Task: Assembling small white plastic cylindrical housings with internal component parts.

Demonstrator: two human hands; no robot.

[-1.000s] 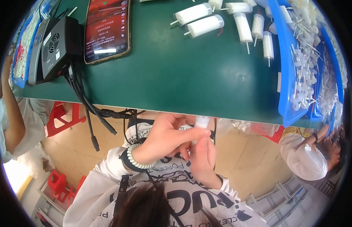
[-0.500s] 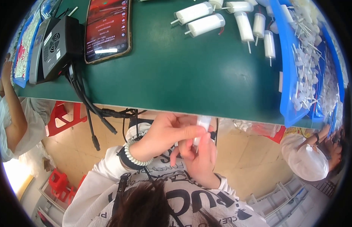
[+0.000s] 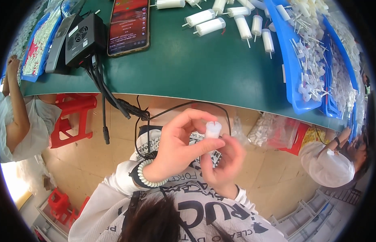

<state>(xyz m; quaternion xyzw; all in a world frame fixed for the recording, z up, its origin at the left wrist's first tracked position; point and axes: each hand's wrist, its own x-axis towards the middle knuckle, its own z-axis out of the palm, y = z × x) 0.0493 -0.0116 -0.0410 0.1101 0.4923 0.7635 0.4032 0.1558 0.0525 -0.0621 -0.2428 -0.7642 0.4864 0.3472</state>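
In front of my body, just off the table's near edge, my left hand pinches a short white plastic cylinder between thumb and fingers. The cylinder's round, translucent end faces up, and its lower part is hidden behind my thumb. Close on its right, my right hand has its fingers curled in by the cylinder's lower side. Whatever sits between those fingertips is hidden and slightly blurred. Several similar white cylinders with thin stems lie at the far side of the green table.
A phone lies beside a black box with cables hanging over the edge. Blue trays of small white stemmed parts stand at right, another blue tray at left. Red stools and co-workers are at both sides.
The view has shifted, so the table sits higher. My hands have come away from the table edge, and the cylinder has tipped so its end faces up. My right hand's fingers have moved rightward.
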